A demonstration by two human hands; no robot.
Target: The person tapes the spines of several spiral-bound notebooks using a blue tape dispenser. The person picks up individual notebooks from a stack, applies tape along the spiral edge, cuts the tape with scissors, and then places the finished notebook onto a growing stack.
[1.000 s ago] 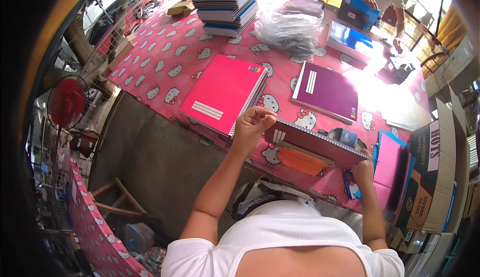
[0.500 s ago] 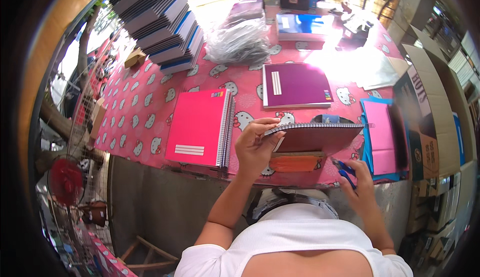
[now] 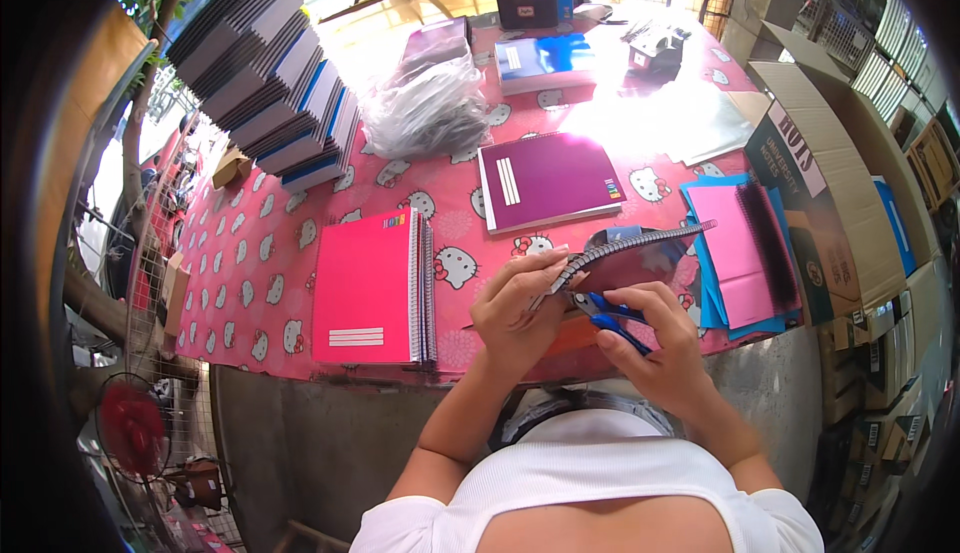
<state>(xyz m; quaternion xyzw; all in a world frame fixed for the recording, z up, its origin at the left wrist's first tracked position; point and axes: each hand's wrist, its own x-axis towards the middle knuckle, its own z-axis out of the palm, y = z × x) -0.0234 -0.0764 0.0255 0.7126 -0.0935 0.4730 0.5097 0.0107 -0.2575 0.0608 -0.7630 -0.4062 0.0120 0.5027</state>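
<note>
Setting: you're at a table [image 3: 250,283] under a pink cartoon-cat cloth, outdoors by the look of it, with notebooks all over it.
Boxes: a big cardboard box [image 3: 830,193] stands open on your right, but you can't see what's inside from this angle.
Bag: a crinkly clear plastic bag [image 3: 425,108] sits further back, contents too blurry to call.
Left hand: your left hand [image 3: 515,308] has its fingers curled shut, pinching the near end of the wire spiral on a dark notebook [image 3: 635,263].
Right hand: your right hand [image 3: 655,338] is closed around blue-handled pliers [image 3: 605,313], nose right at the spiral.
Pose: both forearms come up from the bottom edge, hands nearly touching, notebook held just above the table's front edge.
Nearby: pink notebook [image 3: 370,288] to your left, purple notebook [image 3: 550,178] behind, tall notebook stack [image 3: 265,73] far left.
</note>
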